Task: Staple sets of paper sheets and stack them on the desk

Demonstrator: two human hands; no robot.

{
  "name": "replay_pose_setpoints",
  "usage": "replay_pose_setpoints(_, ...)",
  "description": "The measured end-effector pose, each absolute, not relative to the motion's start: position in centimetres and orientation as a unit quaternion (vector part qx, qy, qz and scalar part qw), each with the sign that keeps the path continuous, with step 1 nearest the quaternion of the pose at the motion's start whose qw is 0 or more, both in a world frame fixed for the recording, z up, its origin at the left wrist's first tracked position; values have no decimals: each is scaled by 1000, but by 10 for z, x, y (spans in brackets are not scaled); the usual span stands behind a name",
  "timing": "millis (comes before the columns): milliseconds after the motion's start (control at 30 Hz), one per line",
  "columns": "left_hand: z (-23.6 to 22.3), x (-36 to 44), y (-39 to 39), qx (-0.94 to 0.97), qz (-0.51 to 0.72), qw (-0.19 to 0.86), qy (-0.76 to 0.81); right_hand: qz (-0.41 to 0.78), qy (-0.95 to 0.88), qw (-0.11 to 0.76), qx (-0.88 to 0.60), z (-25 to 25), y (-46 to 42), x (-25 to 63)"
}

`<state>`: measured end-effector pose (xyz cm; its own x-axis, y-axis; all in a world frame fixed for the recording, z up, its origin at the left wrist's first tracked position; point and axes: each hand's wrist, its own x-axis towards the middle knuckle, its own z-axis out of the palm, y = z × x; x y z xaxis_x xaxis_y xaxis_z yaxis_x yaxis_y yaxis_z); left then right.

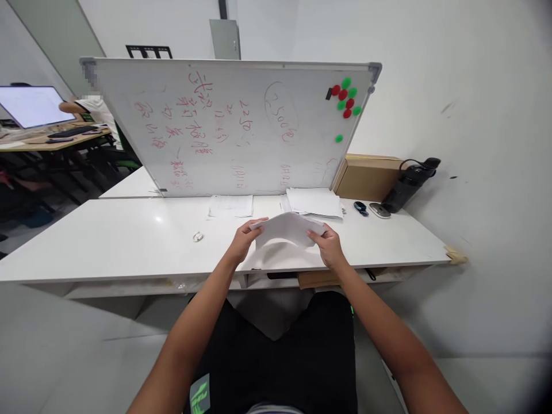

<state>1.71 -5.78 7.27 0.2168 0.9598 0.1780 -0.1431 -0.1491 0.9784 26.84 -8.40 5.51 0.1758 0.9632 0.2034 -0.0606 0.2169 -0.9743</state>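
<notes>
Between my two hands a white sheet of paper [284,230] is held above the desk, bowed upward in the middle. My left hand [247,237] pinches its left end, thumb on top. At the right end, my right hand [328,244] grips the sheet between thumb and fingers. Whether it is one sheet or several, I cannot tell. Just behind it lies a stack of white papers [314,201]. A smaller pile of papers [231,205] lies to the left of that stack. A small white ring-shaped item [198,236] rests on the desk left of my left hand.
A whiteboard [259,126] with red writing and round magnets leans behind the white desk [129,241]. At right stand a cardboard box [366,178], a black bottle [407,187], a mouse [380,210] and a small dark object [361,208]. A person [101,109] sits far left near a monitor [37,106].
</notes>
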Motion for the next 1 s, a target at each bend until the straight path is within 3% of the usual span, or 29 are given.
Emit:
replay_pose_setpoints(200, 37, 19, -62, 517, 463, 564, 448, 454, -423, 570, -538, 21, -77, 262)
replay_pose_setpoints(367, 39, 32, -64, 562, 441, 526, 461, 426, -516, 504, -546, 38, -83, 262)
replay_pose_setpoints(567, 38, 46, -66, 538, 445, 541, 469, 398, -486, 506, -591, 33, -91, 251)
replay_pose_setpoints(733, 43, 46, -56, 646, 389, 438, 490, 337, -456, 519, -640, 16, -82, 270)
replay_pose_setpoints(900, 51, 34, -27, 653, 382, 322, 569, 421, -442, 495, -618, 10, -61, 305)
replay_pose_setpoints(1000, 49, 27, -13, 684, 369, 202, 596, 451, -421, 499, -609, 5, -51, 318)
